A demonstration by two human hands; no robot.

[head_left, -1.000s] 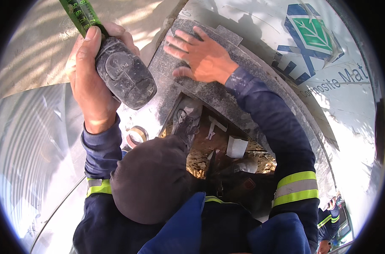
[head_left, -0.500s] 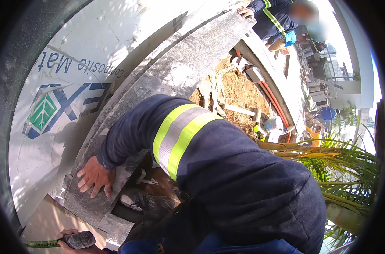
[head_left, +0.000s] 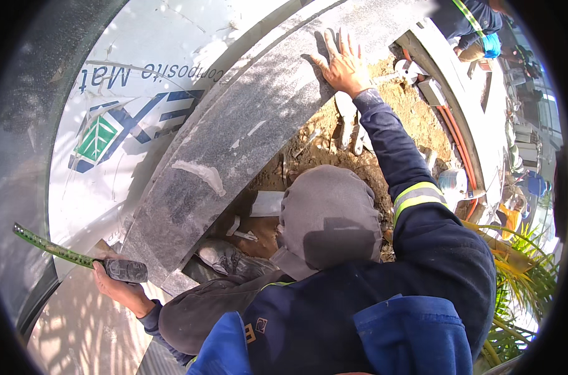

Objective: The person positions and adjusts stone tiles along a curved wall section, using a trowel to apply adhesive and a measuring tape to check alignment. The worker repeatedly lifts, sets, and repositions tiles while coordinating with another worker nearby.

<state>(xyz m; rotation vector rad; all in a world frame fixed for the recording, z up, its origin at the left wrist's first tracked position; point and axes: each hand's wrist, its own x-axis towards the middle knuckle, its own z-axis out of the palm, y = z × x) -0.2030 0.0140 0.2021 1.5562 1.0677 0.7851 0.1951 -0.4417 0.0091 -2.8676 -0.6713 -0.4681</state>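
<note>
Over stone (head_left: 234, 144) spreads the right hand (head_left: 345, 67); the left hand (head_left: 117, 292), partly hidden, holds a tape measure (head_left: 126, 270).

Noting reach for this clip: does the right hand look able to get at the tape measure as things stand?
Probably not from there: the right hand is spread over the grey slab, and much of the slab's length lies between it and the tape measure, which the left hand grips.
</note>
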